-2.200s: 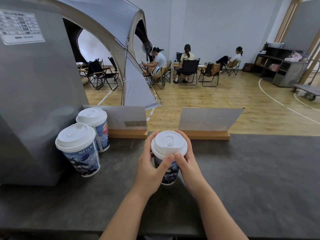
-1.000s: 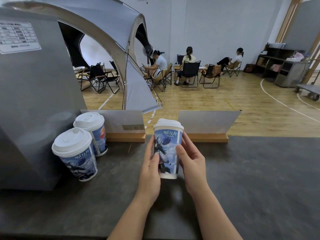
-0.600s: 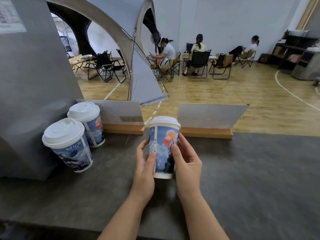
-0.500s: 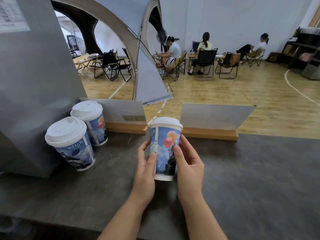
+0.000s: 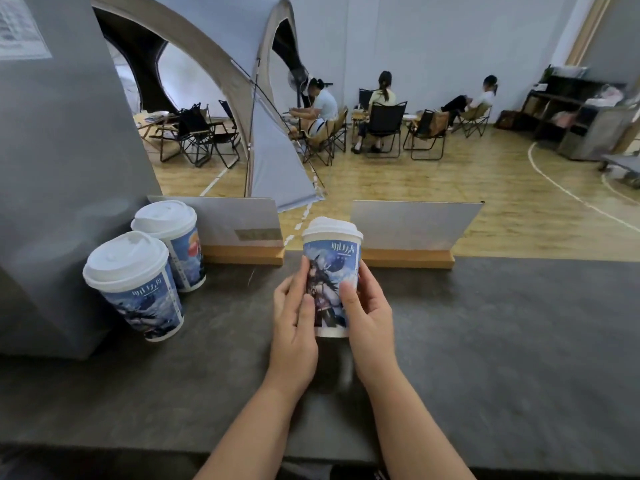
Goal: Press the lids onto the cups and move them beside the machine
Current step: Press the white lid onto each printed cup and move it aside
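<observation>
Held cup (image 5: 331, 277): lidded, upright, gripped by left hand (image 5: 294, 327) and right hand (image 5: 369, 318).
Lidded cups (image 5: 133, 284): 9 o'clock, beside machine (image 5: 59, 174).

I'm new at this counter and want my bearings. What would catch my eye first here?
The lidded cup at the middle of the dark counter, held between the left hand and right hand. Next, two more lidded cups standing at left against the grey machine.
</observation>
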A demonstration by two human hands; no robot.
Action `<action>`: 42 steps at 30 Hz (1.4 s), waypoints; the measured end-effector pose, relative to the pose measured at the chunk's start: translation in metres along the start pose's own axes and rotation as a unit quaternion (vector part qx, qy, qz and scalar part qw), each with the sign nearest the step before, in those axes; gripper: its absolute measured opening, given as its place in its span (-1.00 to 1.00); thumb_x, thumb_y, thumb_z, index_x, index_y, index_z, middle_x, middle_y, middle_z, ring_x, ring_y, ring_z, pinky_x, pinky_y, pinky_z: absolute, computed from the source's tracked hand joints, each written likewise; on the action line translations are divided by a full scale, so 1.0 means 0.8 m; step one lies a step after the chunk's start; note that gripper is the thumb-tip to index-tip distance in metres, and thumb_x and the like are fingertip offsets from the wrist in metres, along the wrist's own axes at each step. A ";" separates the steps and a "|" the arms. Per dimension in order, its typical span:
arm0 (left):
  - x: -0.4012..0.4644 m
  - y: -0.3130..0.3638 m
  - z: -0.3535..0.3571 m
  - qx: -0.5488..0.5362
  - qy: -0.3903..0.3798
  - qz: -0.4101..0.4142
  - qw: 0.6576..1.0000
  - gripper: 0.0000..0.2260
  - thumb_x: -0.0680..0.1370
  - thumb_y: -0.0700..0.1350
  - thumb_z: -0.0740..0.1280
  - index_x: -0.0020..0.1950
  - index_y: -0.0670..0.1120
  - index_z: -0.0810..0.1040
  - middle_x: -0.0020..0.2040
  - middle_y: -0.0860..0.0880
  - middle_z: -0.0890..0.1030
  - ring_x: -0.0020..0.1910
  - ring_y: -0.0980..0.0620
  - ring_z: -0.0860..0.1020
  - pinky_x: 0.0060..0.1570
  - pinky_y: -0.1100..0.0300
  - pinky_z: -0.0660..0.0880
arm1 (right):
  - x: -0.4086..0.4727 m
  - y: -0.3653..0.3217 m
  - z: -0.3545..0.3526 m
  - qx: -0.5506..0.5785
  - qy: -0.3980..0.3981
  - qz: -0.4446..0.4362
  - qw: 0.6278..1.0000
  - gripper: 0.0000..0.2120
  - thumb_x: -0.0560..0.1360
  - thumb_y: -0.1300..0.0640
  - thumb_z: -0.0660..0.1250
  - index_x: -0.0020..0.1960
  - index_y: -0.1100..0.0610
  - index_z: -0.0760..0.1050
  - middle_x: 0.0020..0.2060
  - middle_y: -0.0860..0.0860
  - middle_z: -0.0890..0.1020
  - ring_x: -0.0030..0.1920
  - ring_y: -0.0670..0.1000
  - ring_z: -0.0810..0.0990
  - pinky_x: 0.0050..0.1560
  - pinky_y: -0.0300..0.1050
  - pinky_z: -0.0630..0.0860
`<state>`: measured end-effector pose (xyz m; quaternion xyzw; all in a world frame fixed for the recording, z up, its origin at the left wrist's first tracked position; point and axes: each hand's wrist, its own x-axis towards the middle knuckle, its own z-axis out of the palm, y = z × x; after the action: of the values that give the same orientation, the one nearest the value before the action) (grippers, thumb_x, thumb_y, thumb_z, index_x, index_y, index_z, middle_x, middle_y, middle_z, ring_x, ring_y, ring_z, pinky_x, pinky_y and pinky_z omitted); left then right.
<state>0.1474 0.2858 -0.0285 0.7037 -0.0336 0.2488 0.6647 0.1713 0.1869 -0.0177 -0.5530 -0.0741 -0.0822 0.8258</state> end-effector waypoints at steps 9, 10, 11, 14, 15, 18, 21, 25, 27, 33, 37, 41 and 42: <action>-0.015 0.008 0.003 -0.075 -0.123 -0.048 0.988 -0.29 0.54 -0.36 0.35 0.56 0.05 0.12 0.43 0.03 0.41 0.35 0.23 0.46 0.18 0.37 0.46 | -0.033 -0.011 -0.036 -0.060 0.053 -0.018 0.997 -0.60 0.64 0.17 0.21 0.47 0.13 0.38 0.31 0.08 0.58 0.32 0.09 0.56 0.30 0.04 0.52; -0.020 0.013 0.006 -0.050 -0.142 -0.040 0.988 -0.28 0.52 -0.35 0.39 0.57 0.03 0.14 0.43 0.03 0.38 0.35 0.26 0.44 0.18 0.39 0.46 | -0.043 -0.017 -0.048 -0.075 0.058 -0.020 0.995 -0.61 0.64 0.19 0.19 0.46 0.09 0.38 0.32 0.06 0.57 0.33 0.06 0.55 0.34 0.07 0.50; -0.028 0.020 0.012 -0.031 -0.162 -0.028 0.986 -0.28 0.51 -0.33 0.42 0.56 0.03 0.17 0.41 0.04 0.36 0.33 0.29 0.43 0.18 0.40 0.46 | -0.053 -0.024 -0.061 -0.086 0.065 -0.022 0.994 -0.63 0.66 0.22 0.17 0.44 0.04 0.40 0.33 0.04 0.57 0.34 0.03 0.54 0.36 0.09 0.48; -0.056 0.042 0.050 -0.033 -0.205 -0.005 0.978 -0.29 0.49 -0.27 0.47 0.55 0.07 0.25 0.38 0.06 0.41 0.33 0.21 0.45 0.25 0.26 0.49 | -0.085 -0.060 -0.107 -0.092 0.094 -0.035 0.991 -0.65 0.67 0.25 0.12 0.36 -0.07 0.41 0.32 0.01 0.56 0.33 -0.01 0.54 0.34 0.02 0.50; -0.068 0.051 0.069 -0.045 -0.222 -0.002 0.974 -0.29 0.49 -0.23 0.48 0.54 0.11 0.25 0.39 0.07 0.44 0.35 0.15 0.45 0.29 0.17 0.48 | -0.095 -0.073 -0.124 -0.087 0.105 -0.045 0.990 -0.66 0.67 0.23 0.12 0.37 -0.06 0.40 0.33 0.02 0.56 0.33 0.00 0.54 0.32 -0.01 0.51; -0.112 0.075 0.136 -0.073 -0.269 0.004 0.960 -0.30 0.49 -0.20 0.47 0.46 0.30 0.25 0.41 0.12 0.46 0.40 0.09 0.44 0.38 0.05 0.42 | -0.130 -0.118 -0.182 -0.075 0.144 -0.067 0.984 -0.69 0.68 0.17 0.10 0.36 -0.07 0.41 0.34 0.02 0.55 0.34 0.00 0.53 0.34 -0.05 0.49; -0.161 0.096 0.214 -0.085 -0.300 0.005 0.950 -0.28 0.49 -0.23 0.48 0.41 0.36 0.23 0.36 0.19 0.48 0.38 0.12 0.45 0.36 0.02 0.44 | -0.165 -0.165 -0.253 -0.081 0.172 -0.077 0.979 -0.69 0.62 0.08 0.14 0.33 -0.06 0.43 0.27 -0.06 0.59 0.27 -0.12 0.57 0.21 -0.21 0.53; -0.237 0.125 0.335 -0.106 -0.341 0.007 0.934 -0.27 0.49 -0.26 0.47 0.43 0.32 0.20 0.30 0.28 0.48 0.35 0.20 0.45 0.32 0.06 0.49 | -0.212 -0.232 -0.371 -0.102 0.203 -0.096 0.969 -0.47 0.51 0.02 0.22 0.45 0.12 0.36 0.27 -0.06 0.59 0.23 -0.17 0.58 0.12 -0.29 0.52; -0.276 0.143 0.394 -0.120 -0.359 0.008 0.926 -0.27 0.50 -0.26 0.46 0.44 0.32 0.19 0.32 0.27 0.47 0.36 0.21 0.43 0.32 0.08 0.49 | -0.233 -0.264 -0.435 -0.113 0.212 -0.104 0.965 -0.50 0.52 0.04 0.22 0.44 0.11 0.36 0.21 -0.10 0.61 0.17 -0.21 0.60 0.07 -0.30 0.53; -0.350 0.184 0.548 -0.131 -0.390 0.005 0.911 -0.28 0.51 -0.27 0.44 0.48 0.27 0.21 0.34 0.17 0.49 0.34 0.17 0.48 0.32 0.02 0.49 | -0.262 -0.335 -0.591 -0.140 0.253 -0.119 0.950 -0.67 0.61 0.10 0.17 0.37 0.07 0.37 0.12 -0.02 0.62 0.10 -0.16 0.62 0.05 -0.25 0.55; -0.355 0.188 0.625 -0.109 -0.402 -0.001 0.909 -0.29 0.51 -0.22 0.46 0.50 0.26 0.25 0.35 0.23 0.49 0.34 0.23 0.47 0.34 0.04 0.47 | -0.248 -0.354 -0.665 -0.143 0.287 -0.101 0.942 -0.57 0.51 -0.06 0.25 0.35 0.00 0.42 0.17 -0.07 0.63 0.23 -0.09 0.59 0.18 -0.14 0.54; -0.330 0.174 0.702 -0.087 -0.398 -0.005 0.913 -0.31 0.50 -0.18 0.48 0.44 0.35 0.26 0.35 0.26 0.47 0.35 0.26 0.43 0.33 0.11 0.47 | -0.201 -0.365 -0.728 -0.161 0.301 -0.079 0.937 -0.46 0.48 -0.13 0.28 0.43 0.00 0.40 0.30 -0.07 0.58 0.34 -0.05 0.52 0.40 0.07 0.43; -0.321 0.170 0.723 -0.085 -0.394 -0.007 0.915 -0.32 0.50 -0.17 0.47 0.43 0.36 0.26 0.35 0.27 0.46 0.35 0.27 0.43 0.30 0.17 0.47 | -0.184 -0.368 -0.744 -0.163 0.301 -0.075 0.937 -0.48 0.50 -0.12 0.28 0.43 -0.02 0.40 0.30 -0.07 0.58 0.34 -0.06 0.52 0.41 0.11 0.42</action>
<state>0.0484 -0.3532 -0.0007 0.6856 -0.3088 -0.0575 0.6567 -0.0176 -0.4662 -0.0086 -0.6225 0.1509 -0.3173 0.6993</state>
